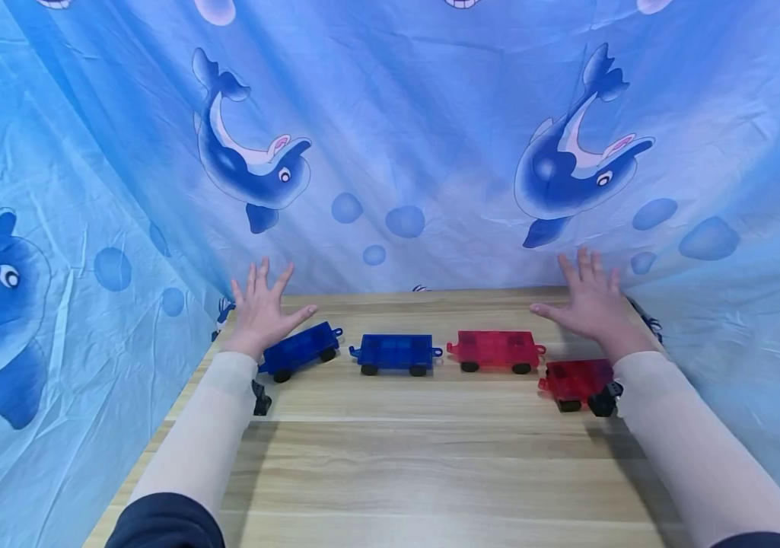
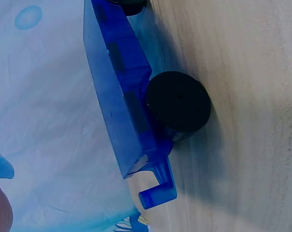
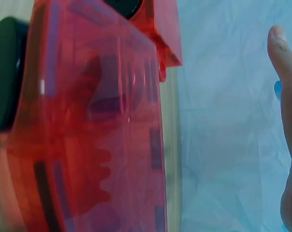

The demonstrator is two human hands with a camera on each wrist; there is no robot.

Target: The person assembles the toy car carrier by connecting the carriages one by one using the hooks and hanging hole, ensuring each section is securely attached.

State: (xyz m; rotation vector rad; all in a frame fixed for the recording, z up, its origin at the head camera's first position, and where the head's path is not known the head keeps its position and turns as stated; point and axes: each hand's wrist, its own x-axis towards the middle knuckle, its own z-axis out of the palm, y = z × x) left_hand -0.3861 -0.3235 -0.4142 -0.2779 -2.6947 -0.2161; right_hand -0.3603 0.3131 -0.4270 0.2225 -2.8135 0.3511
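Two blue translucent toy train cars and two red ones stand on their black wheels in a loose row across the table. My left hand (image 1: 262,308), fingers spread, is held over the leftmost blue car (image 1: 302,348), which is turned at an angle; its hook and wheel fill the left wrist view. The other blue car (image 1: 396,350) and a red car (image 1: 497,348) stand in the middle, apart. With fingers splayed, my right hand (image 1: 588,301) is above and behind the rightmost red car (image 1: 574,380), partly hidden by my wrist and its camera. Neither hand holds anything.
The wooden table (image 1: 403,464) reaches back to a blue dolphin-print curtain (image 1: 417,137), which also hangs along the left and right sides. A small black wrist camera (image 1: 262,398) sits under my left wrist, another (image 1: 605,399) under my right.
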